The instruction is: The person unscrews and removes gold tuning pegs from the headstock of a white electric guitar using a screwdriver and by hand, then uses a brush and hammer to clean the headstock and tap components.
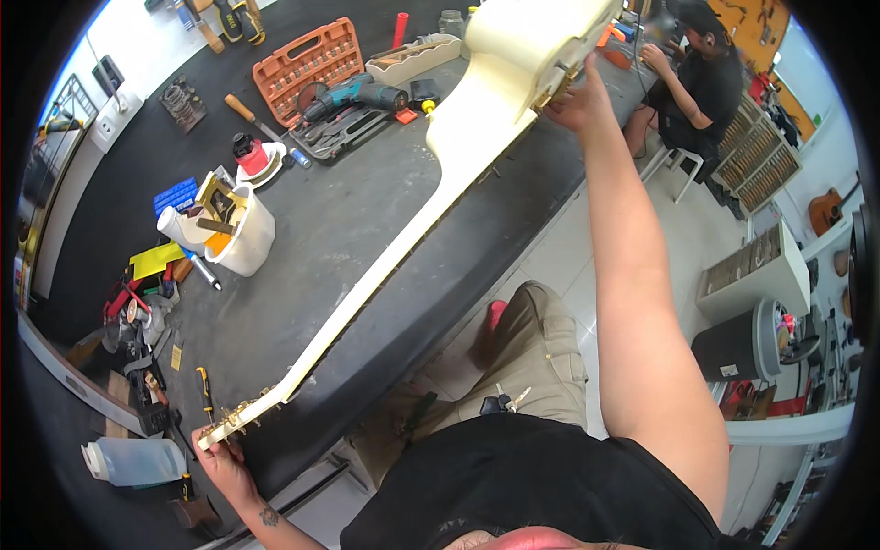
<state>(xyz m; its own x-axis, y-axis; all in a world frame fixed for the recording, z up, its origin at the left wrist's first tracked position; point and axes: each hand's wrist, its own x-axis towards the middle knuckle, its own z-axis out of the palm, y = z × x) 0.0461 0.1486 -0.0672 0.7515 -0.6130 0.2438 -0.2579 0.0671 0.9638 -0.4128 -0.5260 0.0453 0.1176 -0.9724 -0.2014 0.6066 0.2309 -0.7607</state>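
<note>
A cream electric guitar [495, 73] lies side-on above the dark workbench, its long pale neck running down to the lower left and ending in a headstock [236, 420] with gold tuners. My left hand [225, 463] is closed round the tip of that headstock, fingers partly hidden behind it. At the far end my right hand [577, 105] grips the edge of the guitar body beside gold hardware, arm stretched out. The front of the guitar is mostly turned out of sight.
The workbench [321, 243] carries an orange tool case [307, 60], a power tool [357, 96], a white bucket [247, 238], scattered tools and a water jug [137, 463]. Past its right edge another person [710, 101] sits on a stool. A cabinet [752, 266] and dark bin [733, 353] stand at the right.
</note>
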